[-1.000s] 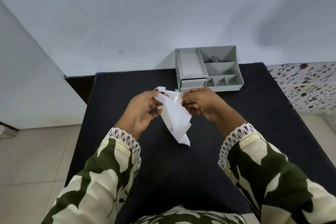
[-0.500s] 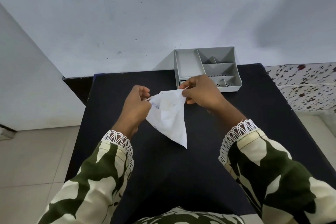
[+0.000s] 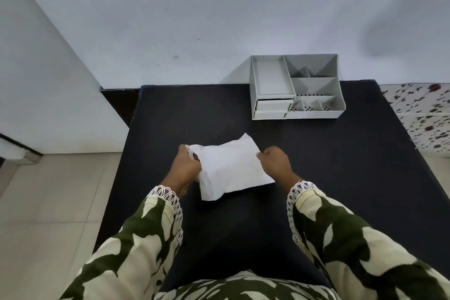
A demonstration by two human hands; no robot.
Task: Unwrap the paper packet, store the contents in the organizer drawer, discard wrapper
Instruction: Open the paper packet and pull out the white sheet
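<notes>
A white paper wrapper (image 3: pixel 229 168) is spread out over the middle of the black table (image 3: pixel 341 158). My left hand (image 3: pixel 187 165) grips its left edge, fingers curled around the paper. My right hand (image 3: pixel 276 161) pinches the right edge with closed fingers. The sheet lies mostly flat between both hands; whatever it held is not visible. A grey plastic organizer (image 3: pixel 295 86) stands at the table's far edge against the wall, with two small drawers (image 3: pixel 271 108) at its front left, both closed.
The white wall runs right behind the organizer. A speckled tiled ledge (image 3: pixel 423 109) borders the table's right side. Tiled floor (image 3: pixel 48 202) lies off the left edge. My patterned sleeves fill the near foreground.
The paper hung folded in a point between raised hands; now both hands have dropped toward the table and pulled apart, so the sheet is opened out wide and low.
</notes>
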